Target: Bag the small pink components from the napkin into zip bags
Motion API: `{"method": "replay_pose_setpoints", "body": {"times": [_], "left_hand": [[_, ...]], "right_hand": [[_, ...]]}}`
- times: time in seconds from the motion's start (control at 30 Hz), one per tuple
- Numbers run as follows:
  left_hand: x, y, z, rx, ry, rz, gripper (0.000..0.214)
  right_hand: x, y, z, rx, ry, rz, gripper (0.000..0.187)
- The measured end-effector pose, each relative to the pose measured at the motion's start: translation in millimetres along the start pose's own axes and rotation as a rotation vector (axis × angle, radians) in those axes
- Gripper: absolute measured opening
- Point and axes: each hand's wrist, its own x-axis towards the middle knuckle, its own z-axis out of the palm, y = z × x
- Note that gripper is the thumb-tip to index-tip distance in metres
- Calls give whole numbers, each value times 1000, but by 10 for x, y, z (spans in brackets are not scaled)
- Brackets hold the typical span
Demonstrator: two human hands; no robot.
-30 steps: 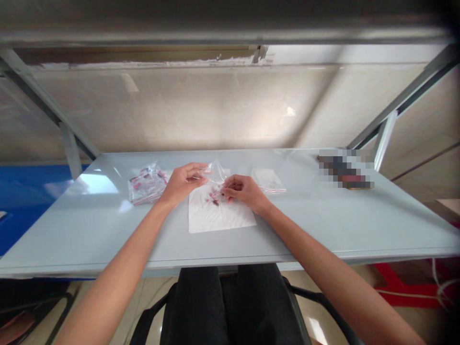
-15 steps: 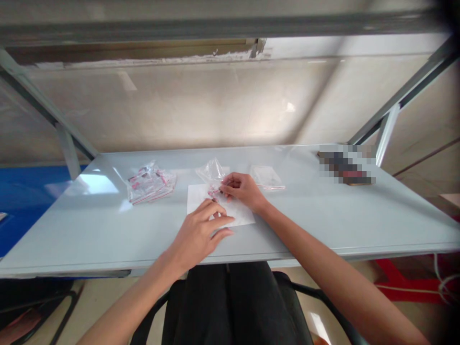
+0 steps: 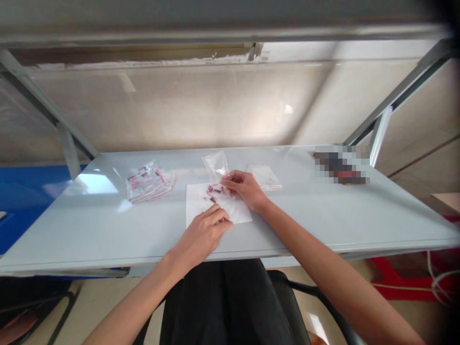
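Note:
On a white sheet of paper [image 3: 196, 208] lies a small string of pink and dark beads or pieces [image 3: 214, 190]. My right hand [image 3: 246, 189] is closed at the sheet's far side, its thumb and fingers pinched at the lower edge of a clear plastic bag [image 3: 216, 165]. Part of the bag and some of the beads are hidden behind those fingers. Over the near part of the paper, my left hand [image 3: 206, 230] has its thumb and fingertips drawn together; whatever is between them, if anything, is too small to make out.
A pile of clear bags with pink and dark pieces [image 3: 151, 184] lies left on the grey table [image 3: 125, 235]. A stack of clear zip bags [image 3: 266, 176] is right of my hands. A blurred-out dark object [image 3: 341, 167] lies farther right. Shelf posts rise at both sides.
My right hand has shifted slightly up, and the clear bag stands farther back and more upright. My left hand has drawn back from the beads, its fingers closing together.

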Motion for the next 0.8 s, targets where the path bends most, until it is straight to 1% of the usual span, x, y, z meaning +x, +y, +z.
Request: {"method": "replay_pose_setpoints", "body": {"times": [0.13,0.2,0.3,0.4,0.47,0.57,0.63,0.7,0.8], "left_hand": [[17,-41,-13,37,46,-31,22],[43,-95,-39,39,85,-108,21],[89,-181,-66,20,112,-238,18],[107,-234,-70,-54,135,-287,16],[102,-260,-80,-112,204,-351,14],[101,-328,-122,-159,389,-563,6],[123,-406,-158,-195,459,-667,8],[164,-500,-188,-256,465,-686,12],[228,-623,-208,-342,449,-670,10]], "right_hand": [[-5,-31,-1,92,33,17,39],[-4,-32,-1,96,29,23,41],[3,-3,-2,49,-20,9,42],[10,34,0,-4,-39,-8,42],[12,43,7,-22,-41,-11,41],[13,24,25,-28,-47,-7,41],[14,4,36,-26,-46,0,41],[14,-14,41,-21,-52,2,42],[12,-31,35,-29,-72,0,43]]}}
